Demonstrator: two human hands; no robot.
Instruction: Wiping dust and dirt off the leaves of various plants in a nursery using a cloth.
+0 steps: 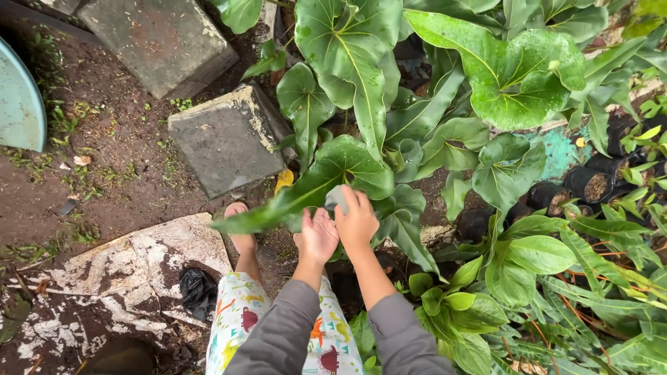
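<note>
- Left hand (pixel 316 236) — palm up, fingers spread, cupped under a long wet green leaf (pixel 306 187); its grip is loose, touching the leaf from below.
- Right hand (pixel 356 221) — laid on top of the same leaf, its grip pressing a small grey cloth (pixel 336 198) against the leaf surface.
- The leaf slants left from a broad-leaved plant (pixel 361 62), above a sandalled foot (pixel 240 229).
- Concrete blocks (pixel 222 139) lie on bare soil at left; black nursery pots (pixel 590 184) stand at right.
</note>
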